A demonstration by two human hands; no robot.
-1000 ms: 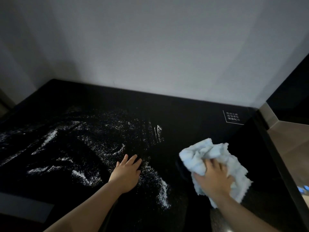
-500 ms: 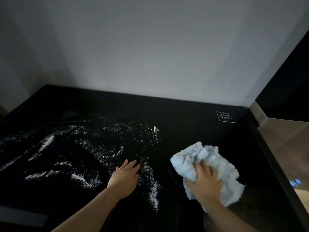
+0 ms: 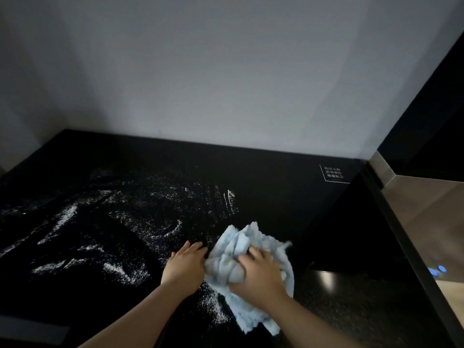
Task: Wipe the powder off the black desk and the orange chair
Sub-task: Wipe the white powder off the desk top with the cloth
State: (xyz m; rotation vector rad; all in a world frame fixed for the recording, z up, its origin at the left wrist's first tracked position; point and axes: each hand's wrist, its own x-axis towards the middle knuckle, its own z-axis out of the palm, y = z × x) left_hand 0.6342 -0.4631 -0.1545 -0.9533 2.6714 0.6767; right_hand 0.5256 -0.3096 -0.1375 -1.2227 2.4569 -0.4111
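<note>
White powder (image 3: pixel 65 218) lies in streaks and speckles over the left and middle of the black worktop (image 3: pixel 271 177), reaching from the left edge of the frame to a pair of short lines near the centre. More powder trails toward the bottom edge, below the two hands. The left hand (image 3: pixel 184 266), at lower centre, rests flat on the worktop with its fingers straight and close together, pointing to the upper right. Just right of it and touching it, the right hand (image 3: pixel 258 273) presses down on a crumpled pale blue cloth (image 3: pixel 233 249), fingers curled into its folds. The cloth's long axis runs from upper left to lower right. At the upper right of the worktop sits a small white printed label (image 3: pixel 334 173), too small to read.
</note>
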